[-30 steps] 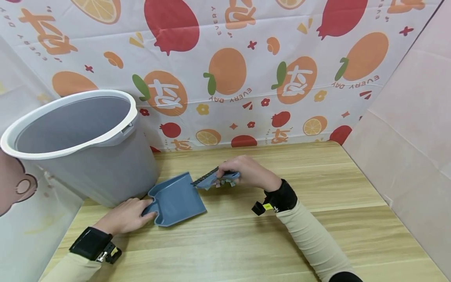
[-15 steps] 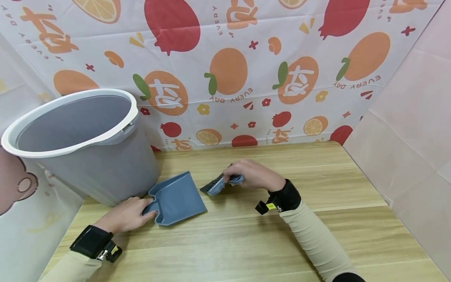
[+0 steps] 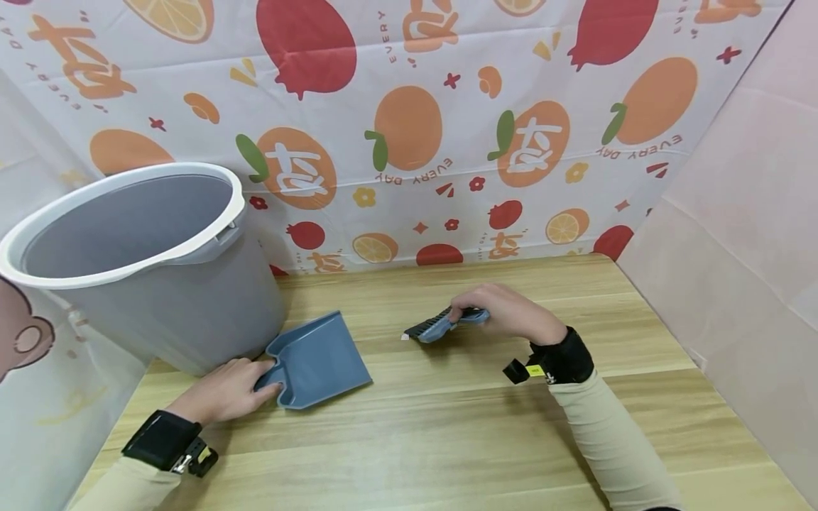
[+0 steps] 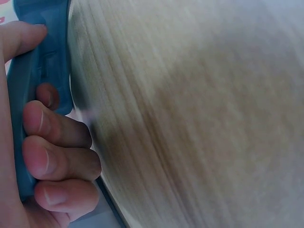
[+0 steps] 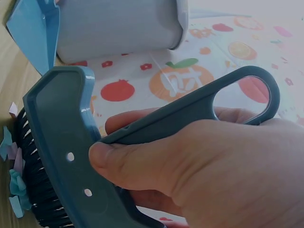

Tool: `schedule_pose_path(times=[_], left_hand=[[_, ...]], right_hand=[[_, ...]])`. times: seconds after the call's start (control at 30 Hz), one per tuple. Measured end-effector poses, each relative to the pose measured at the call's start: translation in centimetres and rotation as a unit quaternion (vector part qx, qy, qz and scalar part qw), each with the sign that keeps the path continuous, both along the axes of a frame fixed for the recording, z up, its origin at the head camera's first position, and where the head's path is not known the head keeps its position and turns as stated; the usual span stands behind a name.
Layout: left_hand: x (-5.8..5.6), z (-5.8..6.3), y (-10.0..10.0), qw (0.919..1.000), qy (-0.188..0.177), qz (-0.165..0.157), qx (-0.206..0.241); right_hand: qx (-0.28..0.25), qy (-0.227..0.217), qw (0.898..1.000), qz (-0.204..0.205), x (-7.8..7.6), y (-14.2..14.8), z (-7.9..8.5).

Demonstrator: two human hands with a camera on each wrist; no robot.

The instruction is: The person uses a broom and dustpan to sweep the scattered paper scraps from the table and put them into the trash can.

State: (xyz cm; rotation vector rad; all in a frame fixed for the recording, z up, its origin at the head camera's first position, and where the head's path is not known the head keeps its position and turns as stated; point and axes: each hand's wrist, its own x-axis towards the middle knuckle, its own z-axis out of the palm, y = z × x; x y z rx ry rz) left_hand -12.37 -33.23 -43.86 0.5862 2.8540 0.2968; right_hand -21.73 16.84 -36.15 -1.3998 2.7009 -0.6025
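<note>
My left hand [image 3: 225,392] grips the handle of a blue dustpan [image 3: 326,360], its fingers curled round it in the left wrist view. The pan lies on the table with its wide lip facing right. To the right of that lip, my right hand [image 3: 505,311] holds a blue hand brush [image 3: 437,328] with black bristles, the thumb along its handle. Small paper scraps [image 5: 16,183], teal and pale pink, lie against the bristles in the right wrist view. From the head only one whitish scrap [image 3: 405,337] shows, at the brush's left end; the brush hides the others.
A large grey bucket [image 3: 185,312] with a white rim stands at the back left, directly behind my left hand and the dustpan. Fruit-print cloth [image 3: 409,213] hangs along the rear edge of the wooden table [image 3: 409,440]. A pale wall [image 3: 735,284] borders the right side.
My right hand has moved the brush rightward, away from the dustpan's lip. Scraps seen beneath that hand a second ago are now mostly behind the brush. My left hand and the dustpan stay put.
</note>
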Motion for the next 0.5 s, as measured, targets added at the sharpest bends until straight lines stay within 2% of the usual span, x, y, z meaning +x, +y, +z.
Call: schedule_pose_path(times=[0.27,0.5], left_hand=[[0.0,0.0,0.4,1.0,0.002,-0.002,-0.003],[-0.1,0.2,1.4,0.9995,0.017,-0.026,0.0]], right_hand=[[-0.025,0.045,0.999,0.018,0.2,0.5,0.1],[-0.048,0.073,0.996,0.027,1.1,0.8,0.9]])
